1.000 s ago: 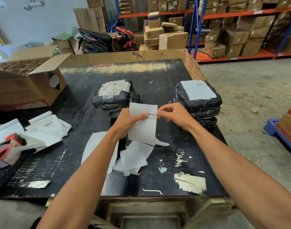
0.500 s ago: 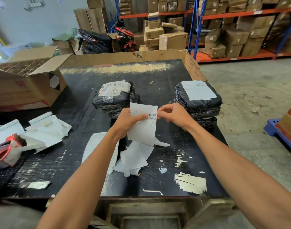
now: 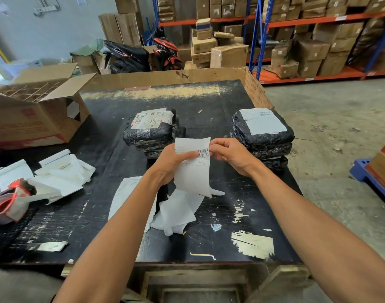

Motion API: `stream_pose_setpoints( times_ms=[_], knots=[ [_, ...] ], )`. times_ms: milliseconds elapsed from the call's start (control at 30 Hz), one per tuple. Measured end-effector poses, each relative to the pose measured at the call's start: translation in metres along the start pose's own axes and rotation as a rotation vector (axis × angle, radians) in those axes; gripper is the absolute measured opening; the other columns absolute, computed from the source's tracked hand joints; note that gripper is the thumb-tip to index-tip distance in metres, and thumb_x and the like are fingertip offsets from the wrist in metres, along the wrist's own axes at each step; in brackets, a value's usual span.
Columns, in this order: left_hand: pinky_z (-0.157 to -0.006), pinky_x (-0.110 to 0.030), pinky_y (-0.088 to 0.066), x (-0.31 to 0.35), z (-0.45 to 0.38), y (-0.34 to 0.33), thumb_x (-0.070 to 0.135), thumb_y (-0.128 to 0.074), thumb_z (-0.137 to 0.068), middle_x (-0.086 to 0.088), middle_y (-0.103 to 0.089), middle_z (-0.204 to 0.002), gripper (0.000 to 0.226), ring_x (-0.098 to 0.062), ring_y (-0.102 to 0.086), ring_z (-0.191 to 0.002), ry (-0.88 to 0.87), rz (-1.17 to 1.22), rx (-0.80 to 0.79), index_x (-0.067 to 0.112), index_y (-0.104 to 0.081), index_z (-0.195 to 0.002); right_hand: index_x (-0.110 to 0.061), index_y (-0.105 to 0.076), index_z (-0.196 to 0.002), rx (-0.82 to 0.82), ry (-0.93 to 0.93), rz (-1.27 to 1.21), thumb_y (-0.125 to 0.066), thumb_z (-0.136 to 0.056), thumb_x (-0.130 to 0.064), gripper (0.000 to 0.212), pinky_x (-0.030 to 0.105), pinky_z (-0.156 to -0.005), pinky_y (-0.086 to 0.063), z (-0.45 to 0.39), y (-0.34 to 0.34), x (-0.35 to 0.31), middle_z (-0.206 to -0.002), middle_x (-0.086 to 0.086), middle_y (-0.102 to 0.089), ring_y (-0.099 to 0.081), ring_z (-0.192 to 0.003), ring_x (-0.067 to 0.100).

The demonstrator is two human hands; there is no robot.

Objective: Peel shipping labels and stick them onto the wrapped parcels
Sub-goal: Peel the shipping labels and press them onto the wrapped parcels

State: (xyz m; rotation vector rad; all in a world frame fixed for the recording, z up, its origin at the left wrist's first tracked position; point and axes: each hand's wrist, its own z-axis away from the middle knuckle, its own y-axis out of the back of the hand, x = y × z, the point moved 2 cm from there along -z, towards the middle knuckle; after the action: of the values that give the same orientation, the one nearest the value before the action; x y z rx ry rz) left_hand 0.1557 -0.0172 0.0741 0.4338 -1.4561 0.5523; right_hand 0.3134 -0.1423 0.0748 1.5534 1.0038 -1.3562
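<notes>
A white shipping label (image 3: 193,171) with a barcode is held upright above the black table (image 3: 209,101). My left hand (image 3: 169,165) grips its left side, thumb across the front. My right hand (image 3: 230,154) pinches its upper right edge by the barcode. Behind the hands stand two stacks of black-wrapped parcels: the left stack (image 3: 152,132) has a printed label on top, the right stack (image 3: 262,134) has a plain white label on top. Loose label sheets (image 3: 126,193) and peeled backing paper (image 3: 178,213) lie on the table under my forearms.
An open cardboard box (image 3: 34,119) sits at the left. White paper scraps (image 3: 60,173) and a red tape dispenser (image 3: 8,202) lie at the left edge. A raised cardboard rim (image 3: 254,88) borders the table's far side. Shelving with boxes stands behind; a blue pallet (image 3: 370,178) is on the right.
Both hands stay on the label at almost the same spot. The label's top edge has shifted very slightly; nothing else has moved.
</notes>
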Motion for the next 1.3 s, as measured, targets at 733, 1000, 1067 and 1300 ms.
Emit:
stream_pose_setpoints(
  times_ms=[733,1000,1067,1300],
  knots=[
    [-0.068,-0.026,-0.059,0.0029,0.0034,0.0029,0.001,-0.076,-0.082,-0.005,-0.079,-0.095,0.02,-0.017,-0.075,-0.081,-0.03,-0.077,0.049,0.009,-0.075,-0.101,-0.018,-0.078,-0.079,0.08,0.006,0.114,-0.068,-0.091,-0.008,0.018,0.023,-0.068,-0.044,0.0007,0.0023,-0.0021,-0.078,-0.002,-0.073,-0.054,-0.066,0.0],
    [-0.07,-0.028,-0.058,0.0022,0.0029,0.0005,0.0,-0.075,-0.083,-0.01,-0.078,-0.1,0.028,-0.02,-0.074,-0.083,-0.004,-0.051,0.005,0.001,-0.073,-0.11,-0.014,-0.076,-0.079,0.039,-0.004,0.052,-0.066,-0.092,-0.007,0.017,0.015,-0.063,-0.041,0.002,0.0014,-0.0017,-0.072,-0.006,-0.068,-0.046,-0.062,0.003],
    [-0.072,-0.029,-0.058,0.0016,0.0019,-0.0004,-0.001,-0.075,-0.082,-0.011,-0.078,-0.101,0.026,-0.02,-0.074,-0.084,-0.003,-0.043,0.013,0.003,-0.073,-0.108,-0.016,-0.074,-0.076,0.03,-0.005,0.057,-0.065,-0.093,-0.009,0.02,0.019,-0.069,-0.042,0.0004,0.0014,0.0005,-0.073,-0.005,-0.066,-0.046,-0.067,0.008],
    [-0.075,-0.032,-0.058,-0.0009,0.0002,0.0,0.001,-0.073,-0.085,-0.014,-0.076,-0.11,0.031,-0.023,-0.074,-0.09,0.034,0.088,-0.025,0.001,-0.07,-0.116,-0.021,-0.072,-0.074,0.005,-0.026,0.046,-0.064,-0.094,-0.013,0.024,0.029,-0.079,-0.041,-0.0027,0.002,0.0031,-0.076,-0.002,-0.063,-0.046,-0.074,0.017]
  ],
)
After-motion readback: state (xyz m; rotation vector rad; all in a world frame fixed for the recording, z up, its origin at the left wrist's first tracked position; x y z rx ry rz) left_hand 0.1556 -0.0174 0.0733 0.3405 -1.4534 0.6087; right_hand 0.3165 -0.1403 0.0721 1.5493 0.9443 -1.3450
